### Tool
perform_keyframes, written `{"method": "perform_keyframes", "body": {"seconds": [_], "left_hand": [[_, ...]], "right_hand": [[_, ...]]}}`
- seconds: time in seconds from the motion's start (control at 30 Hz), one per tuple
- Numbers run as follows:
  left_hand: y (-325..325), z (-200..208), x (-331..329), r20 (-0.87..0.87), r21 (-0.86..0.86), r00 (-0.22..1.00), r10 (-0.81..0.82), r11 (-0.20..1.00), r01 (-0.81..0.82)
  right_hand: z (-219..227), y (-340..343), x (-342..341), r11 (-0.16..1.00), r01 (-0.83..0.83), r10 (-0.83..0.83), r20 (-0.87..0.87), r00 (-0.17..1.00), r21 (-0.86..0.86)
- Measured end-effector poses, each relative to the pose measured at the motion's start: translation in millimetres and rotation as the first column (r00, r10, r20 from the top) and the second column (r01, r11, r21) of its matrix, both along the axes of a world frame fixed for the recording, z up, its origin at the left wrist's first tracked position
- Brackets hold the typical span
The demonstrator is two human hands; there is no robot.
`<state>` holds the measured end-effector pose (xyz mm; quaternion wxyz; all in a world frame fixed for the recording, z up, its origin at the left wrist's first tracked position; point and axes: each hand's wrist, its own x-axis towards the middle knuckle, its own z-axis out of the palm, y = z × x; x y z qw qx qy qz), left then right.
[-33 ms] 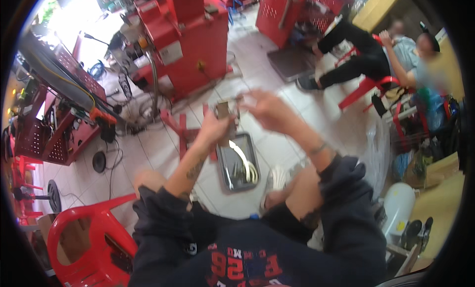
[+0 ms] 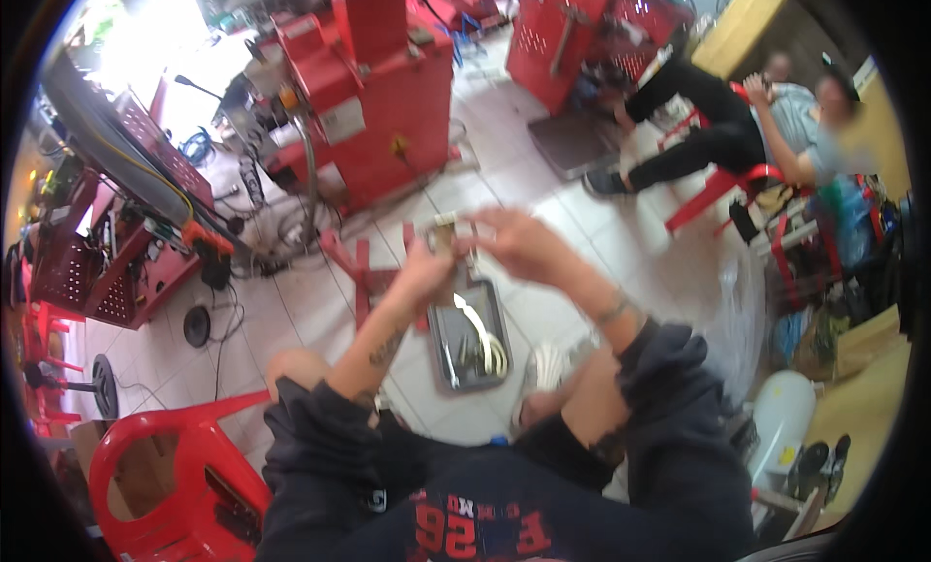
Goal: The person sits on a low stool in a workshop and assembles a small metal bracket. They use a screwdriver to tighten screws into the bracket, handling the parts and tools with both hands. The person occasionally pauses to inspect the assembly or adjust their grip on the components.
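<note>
My left hand (image 2: 430,274) grips a small, boxy metal-looking part (image 2: 443,238) in front of me; its exact kind does not show. From the right, my right hand (image 2: 521,246) reaches in with bent fingers, the fingertips at the part's right side and top. They are slightly blurred and seem to pinch it. Below both hands, a dark rectangular tray (image 2: 447,368) lies on the floor, with shiny liquid or a reflective bottom and a bright curved glare. Whether anything lies in the tray is unclear.
Red metal stand legs (image 2: 363,271) are just left of the tray. A large red machine (image 2: 398,126) stands ahead with hoses and cables. A red plastic chair (image 2: 184,475) is at my left. A seated person (image 2: 718,126) is at the far right; a white cylinder tank (image 2: 784,417) stands nearer.
My right hand has come down and closer to the part, its fingertips now at it. The whole view has shifted slightly. My left hand keeps its grip.
</note>
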<state>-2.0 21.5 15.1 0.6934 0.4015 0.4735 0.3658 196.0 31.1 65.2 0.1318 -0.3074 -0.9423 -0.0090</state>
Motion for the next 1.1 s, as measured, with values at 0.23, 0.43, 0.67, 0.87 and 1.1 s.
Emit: {"method": "perform_keyframes", "body": {"seconds": [0.23,0.43,0.67,0.87,1.1], "left_hand": [[-9.4,-4.9,-9.6,0.370,-0.351,0.929,-0.014,0.924,0.154],[-4.3,14.1,-6.4,0.170,-0.235,0.984,-0.043,0.968,0.083],[8.0,-40.6,1.7,-0.394,0.404,0.886,0.242,0.912,-0.069],[-5.9,-32.3,7.1,-0.247,0.293,0.922,0.298,0.930,-0.222],[0.5,-32.5,2.8,-0.189,0.304,0.824,0.535,0.829,-0.469]], "right_hand": [[-37.0,-14.2,-5.3,0.907,0.092,-0.144,-0.097,0.985,-0.411],[-23.3,-13.6,-0.2,0.730,-0.041,-0.335,-0.409,0.849,-0.682],[-15.0,-25.5,-20.2,0.492,-0.017,-0.565,-0.334,0.754,-0.870],[-44.9,-38.4,-39.5,0.406,0.035,-0.578,-0.227,0.783,-0.913],[-63.9,-30.8,-45.9,0.206,-0.168,-0.704,-0.265,0.659,-0.964]]}}
